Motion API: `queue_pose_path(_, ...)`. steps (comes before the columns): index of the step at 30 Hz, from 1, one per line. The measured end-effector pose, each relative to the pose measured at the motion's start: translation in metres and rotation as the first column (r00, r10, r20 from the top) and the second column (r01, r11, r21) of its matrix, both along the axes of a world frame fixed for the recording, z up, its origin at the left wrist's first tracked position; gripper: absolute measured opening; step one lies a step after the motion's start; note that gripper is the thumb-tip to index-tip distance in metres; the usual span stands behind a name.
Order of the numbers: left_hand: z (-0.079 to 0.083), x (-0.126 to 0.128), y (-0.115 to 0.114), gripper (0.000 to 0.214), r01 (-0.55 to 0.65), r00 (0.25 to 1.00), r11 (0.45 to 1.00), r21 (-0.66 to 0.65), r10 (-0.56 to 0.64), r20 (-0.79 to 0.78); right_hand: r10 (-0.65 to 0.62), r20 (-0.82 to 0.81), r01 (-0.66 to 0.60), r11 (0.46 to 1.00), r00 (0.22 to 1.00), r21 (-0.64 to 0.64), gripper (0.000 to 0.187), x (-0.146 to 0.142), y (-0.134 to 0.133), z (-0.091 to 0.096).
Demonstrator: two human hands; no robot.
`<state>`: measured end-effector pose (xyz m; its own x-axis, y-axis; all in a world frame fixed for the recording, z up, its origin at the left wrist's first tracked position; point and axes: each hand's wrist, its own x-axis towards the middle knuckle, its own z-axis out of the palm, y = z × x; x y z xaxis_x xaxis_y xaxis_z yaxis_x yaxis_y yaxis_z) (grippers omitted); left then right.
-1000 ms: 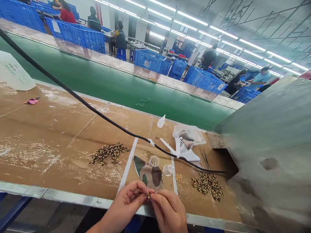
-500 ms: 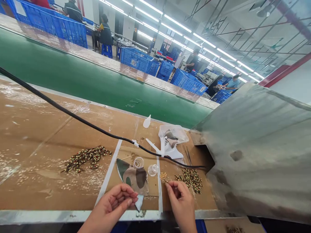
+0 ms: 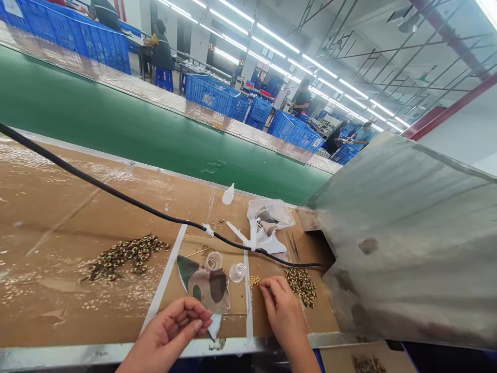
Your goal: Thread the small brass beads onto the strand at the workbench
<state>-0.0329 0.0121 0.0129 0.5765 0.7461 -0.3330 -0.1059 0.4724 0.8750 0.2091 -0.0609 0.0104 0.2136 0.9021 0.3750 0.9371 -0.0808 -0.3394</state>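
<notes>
Logging head view | left hand: palm up, half curled, hold unclear, just beside camouflage cloth | right hand: reaching forward, curled low over cardboard, hold unclear, between small bead pile and dark bead pile

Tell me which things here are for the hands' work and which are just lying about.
Probably for the work:
left hand
right hand
camouflage-print patch
small heap of gold beads
spotted bead pile

Probably just lying about:
black cable
white squeeze bottle
clear plastic tray
</notes>
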Motion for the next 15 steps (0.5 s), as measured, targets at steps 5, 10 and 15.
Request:
queue_pose_path(5, -0.001, 0.001, 0.000, 0.027, 0.006, 1.000, 1.000, -0.013, -0.006, 0.017, 0.030, 0.060, -0.027, 0.998, 0.998, -0.059, 0.031, 0.001, 0.007, 0.003)
queue_pose_path(10, 0.001, 0.001, 0.000, 0.030, -0.007, 1.000, 0.999, -0.031, 0.007, 0.010, 0.036, 0.054, -0.031, 0.995, 0.998, -0.092, 0.033, 0.004, 0.008, 0.001)
queue_pose_path(15, 0.000, 0.002, -0.002, 0.027, 0.003, 1.000, 0.999, -0.048, -0.002, 0.022, 0.039, -0.046, -0.043, 0.995, 0.998, -0.091, 0.023, -0.012, 0.004, 0.006)
